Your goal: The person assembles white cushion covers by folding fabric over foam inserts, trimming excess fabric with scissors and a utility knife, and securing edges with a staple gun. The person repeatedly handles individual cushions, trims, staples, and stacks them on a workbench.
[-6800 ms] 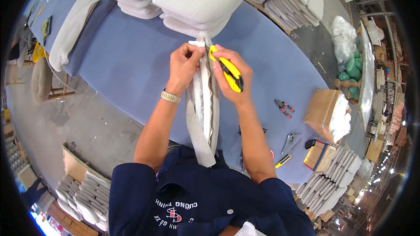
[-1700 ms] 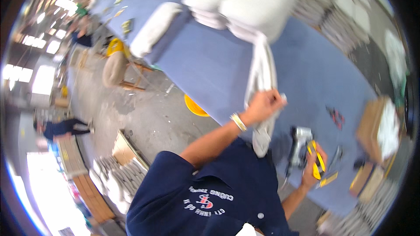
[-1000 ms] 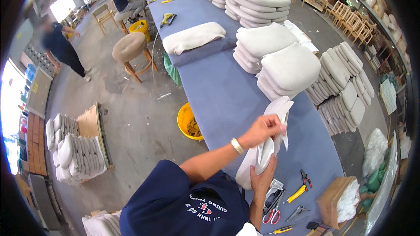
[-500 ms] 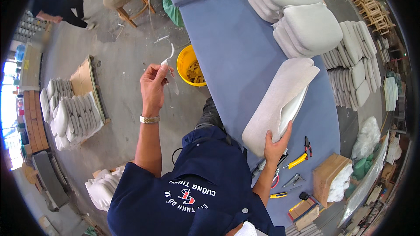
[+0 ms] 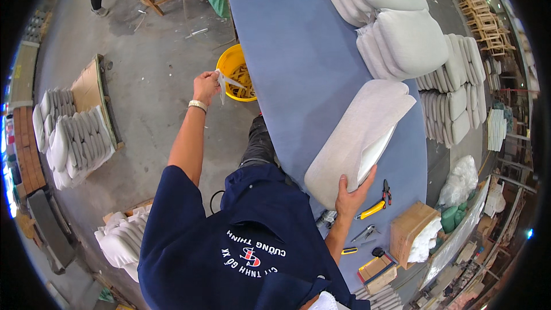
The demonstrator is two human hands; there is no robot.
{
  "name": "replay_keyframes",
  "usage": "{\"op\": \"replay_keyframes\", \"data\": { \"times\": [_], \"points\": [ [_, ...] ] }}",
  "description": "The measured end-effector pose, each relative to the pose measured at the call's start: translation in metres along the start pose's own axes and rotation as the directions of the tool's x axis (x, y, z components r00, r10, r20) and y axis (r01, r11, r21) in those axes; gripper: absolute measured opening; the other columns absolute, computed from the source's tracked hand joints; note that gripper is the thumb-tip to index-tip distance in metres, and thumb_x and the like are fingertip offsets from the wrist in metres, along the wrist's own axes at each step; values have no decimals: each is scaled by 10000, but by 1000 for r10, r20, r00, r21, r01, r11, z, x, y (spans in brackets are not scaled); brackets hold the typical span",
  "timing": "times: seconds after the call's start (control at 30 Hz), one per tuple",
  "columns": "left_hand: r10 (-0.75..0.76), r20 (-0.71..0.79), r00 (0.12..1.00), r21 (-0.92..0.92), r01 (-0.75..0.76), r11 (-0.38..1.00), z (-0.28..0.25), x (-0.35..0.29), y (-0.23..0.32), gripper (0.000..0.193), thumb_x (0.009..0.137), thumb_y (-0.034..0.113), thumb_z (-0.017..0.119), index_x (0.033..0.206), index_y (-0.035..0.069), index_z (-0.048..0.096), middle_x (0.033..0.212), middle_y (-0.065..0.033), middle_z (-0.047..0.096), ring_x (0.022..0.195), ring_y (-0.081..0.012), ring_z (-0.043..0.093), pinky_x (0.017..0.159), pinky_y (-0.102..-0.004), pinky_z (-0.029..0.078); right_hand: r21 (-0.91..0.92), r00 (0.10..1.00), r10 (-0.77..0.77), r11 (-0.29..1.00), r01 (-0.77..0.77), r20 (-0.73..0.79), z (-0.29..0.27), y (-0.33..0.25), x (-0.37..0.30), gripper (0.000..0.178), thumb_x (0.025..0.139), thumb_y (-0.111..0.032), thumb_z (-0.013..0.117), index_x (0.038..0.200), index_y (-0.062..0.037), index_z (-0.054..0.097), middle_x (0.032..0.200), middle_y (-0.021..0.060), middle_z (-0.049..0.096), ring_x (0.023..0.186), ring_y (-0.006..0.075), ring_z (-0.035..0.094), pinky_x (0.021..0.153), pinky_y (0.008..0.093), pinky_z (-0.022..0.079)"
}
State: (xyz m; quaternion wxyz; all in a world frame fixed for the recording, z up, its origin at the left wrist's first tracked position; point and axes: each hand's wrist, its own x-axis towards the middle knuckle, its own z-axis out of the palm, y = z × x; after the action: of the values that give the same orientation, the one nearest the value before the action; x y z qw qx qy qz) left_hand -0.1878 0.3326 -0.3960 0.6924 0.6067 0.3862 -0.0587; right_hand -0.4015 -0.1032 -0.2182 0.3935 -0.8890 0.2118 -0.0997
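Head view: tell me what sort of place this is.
Probably an upholstery or furniture workshop: stacks of grey seat cushions on a long blue worktable, wooden chair frames stacked behind, and hand tools such as yellow-handled pliers.

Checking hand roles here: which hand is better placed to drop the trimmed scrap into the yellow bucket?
Left. The left hand holds the scrap strip out right by the yellow bucket, while the right hand rests on the cushion on the table.

A brown cardboard box sits near the blue table's right edge. A smaller orange-and-brown box lies at the near corner.
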Motion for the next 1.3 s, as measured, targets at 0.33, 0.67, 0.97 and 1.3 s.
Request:
{"op": "replay_keyframes", "data": {
  "times": [0.33,0.67,0.97,1.3],
  "points": [
    [257,38,966,350,-254,902,45,-19,-81,427,1002,235,677,1319,-51,655,1086,-130,739,878,-185,719,744,-301,584,43,999,45,998,-45,-8,8,4,-4,1004,858,-109,779,1644,17,166,1674,255,276,1551,365,289,1253,411,249],
    [139,600,788,292,-378,878,134,-181,-106,321,1002,224,679,1213,-12,732,978,-88,764,844,-145,718,740,-293,566,193,985,153,967,-165,77,-12,16,83,1038,827,-235,825,1613,59,215,1540,298,473,1380,382,545,1146,409,425],
    [68,716,694,285,-379,880,202,-188,-68,547,1024,428,643,1372,7,637,1182,-142,726,1040,-188,698,876,-348,555,486,997,-67,873,41,36,-22,69,61,886,829,-114,800,1581,22,351,1520,190,522,1392,291,518,1181,404,379],
    [-58,751,658,136,-68,988,277,-197,-41,842,1078,660,353,1540,-38,443,1514,-181,542,1384,-253,520,1147,-352,398,637,995,-63,771,2,73,-27,44,-10,961,780,-62,836,1598,3,335,1518,161,529,1398,256,516,1179,393,386]
  ]
}}
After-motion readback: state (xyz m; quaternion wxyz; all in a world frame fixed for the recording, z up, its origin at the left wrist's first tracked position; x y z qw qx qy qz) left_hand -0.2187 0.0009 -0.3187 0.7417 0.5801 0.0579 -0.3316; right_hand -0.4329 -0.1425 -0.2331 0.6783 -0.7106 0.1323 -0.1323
